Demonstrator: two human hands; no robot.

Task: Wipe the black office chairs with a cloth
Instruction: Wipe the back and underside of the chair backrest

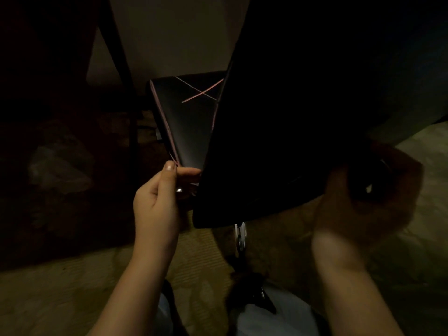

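Observation:
A black office chair fills the middle of the dim head view: its broad dark backrest [303, 117] and, to its left, a padded part with pink stitching [189, 122]. My left hand [157, 202] grips the near corner of the stitched part, thumb up along its edge. My right hand [344, 214] is blurred and holds a brownish-orange cloth [378, 187] against the backrest's lower right edge. The cloth covers most of its fingers.
The chair's chrome column [240, 236] and dark base [254, 287] stand just below the backrest. A dark table leg [121, 69] slants at the upper left, with a pale plastic bag [60, 170] on the floor beneath. Olive carpet [72, 287] lies all around.

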